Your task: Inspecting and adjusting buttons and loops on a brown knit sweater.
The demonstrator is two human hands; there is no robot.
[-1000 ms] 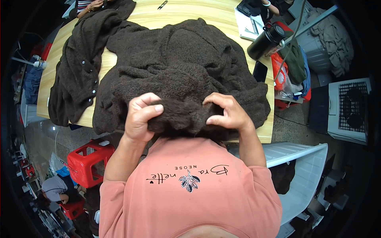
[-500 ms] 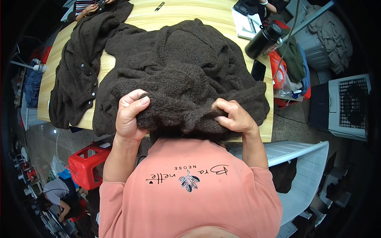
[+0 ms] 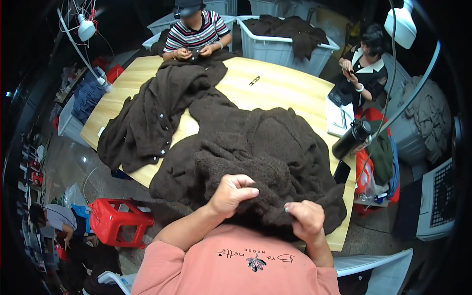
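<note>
A dark brown knitted garment [image 3: 246, 142] is heaped in folds over the near part of the table, its front edge gathered close to my body. My left hand [image 3: 232, 196] is closed on a fold of the knit, thumb laid along the top. To its right, my right hand [image 3: 307, 220] is closed on the near edge of the same garment. A small pale shiny spot, perhaps a button, shows at its fingertips. Left of this heap lies a dark brown knitted cardigan [image 3: 142, 125] with several pale buttons down its edge.
On the wooden table [image 3: 280, 73] lie thread snips [image 3: 254, 80], a notebook [image 3: 339, 118], a black bottle [image 3: 351, 139] and a phone [image 3: 341, 171]. Two people sit at the far side, one handling dark knit. A red stool [image 3: 118, 221] stands at left, bins [image 3: 285, 49] behind.
My view has tilted up, bringing the far side of the table and two people into sight. My hands have come closer together along the garment's near edge.
</note>
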